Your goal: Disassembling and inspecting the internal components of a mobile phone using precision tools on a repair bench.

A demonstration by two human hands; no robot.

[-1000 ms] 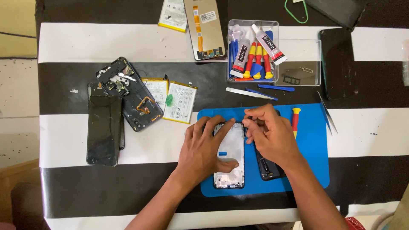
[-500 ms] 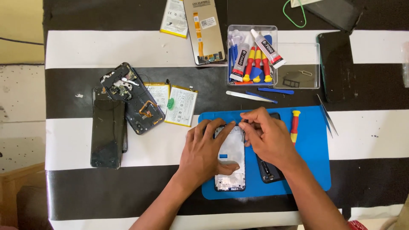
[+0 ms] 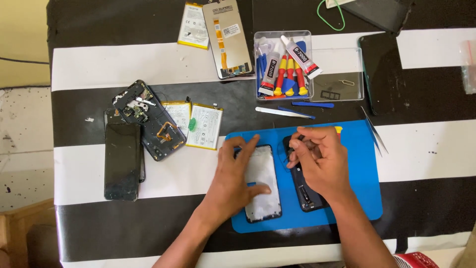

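A blue work mat lies on the striped table. On it sits an opened phone frame with a pale inner side. My left hand lies flat on this frame, fingers spread along its left and top edges. To its right lies a dark phone part. My right hand hovers over the dark part's upper end. Its fingertips pinch a small thin dark tool. A red and yellow screwdriver peeks out from behind that hand.
A clear box with glue tubes and screwdrivers stands behind the mat. Tweezers, a pale spudger and a blue pry tool lie nearby. Dismantled phones, a black phone and batteries lie left.
My right hand has shifted right, from above the pale frame to the dark part. My left hand has spread flatter on the frame. The view has moved slightly.
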